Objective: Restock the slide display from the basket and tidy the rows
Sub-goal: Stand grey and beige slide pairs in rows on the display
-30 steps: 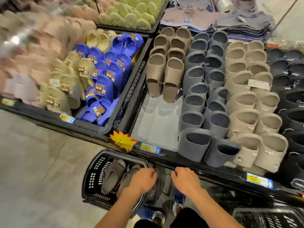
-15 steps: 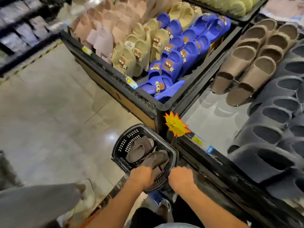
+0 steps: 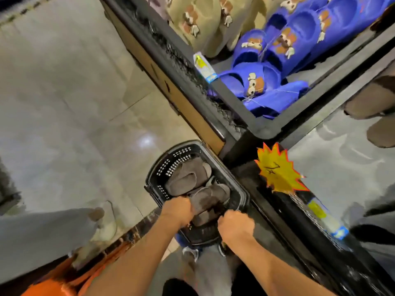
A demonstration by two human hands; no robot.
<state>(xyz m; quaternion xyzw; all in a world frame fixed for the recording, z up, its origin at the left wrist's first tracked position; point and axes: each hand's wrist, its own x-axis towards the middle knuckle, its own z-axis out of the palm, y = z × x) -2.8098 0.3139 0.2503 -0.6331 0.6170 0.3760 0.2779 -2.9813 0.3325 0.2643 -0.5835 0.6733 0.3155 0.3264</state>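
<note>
Left hand (image 3: 177, 210) has moved off the basket (image 3: 158, 174) rim and now grips the nearest slide (image 3: 205, 201) inside it. Right hand (image 3: 235, 226) stays curled at the near rim, its hold hidden. Restocking looks about to start, with nothing lifted yet.

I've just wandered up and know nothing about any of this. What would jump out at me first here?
Probably the spiky yellow sign right of centre, then the bright blue slides with little dog charms, packed in the bin at top right. At bottom centre, the left hand and right hand meet at a black basket holding brown slides.
</note>
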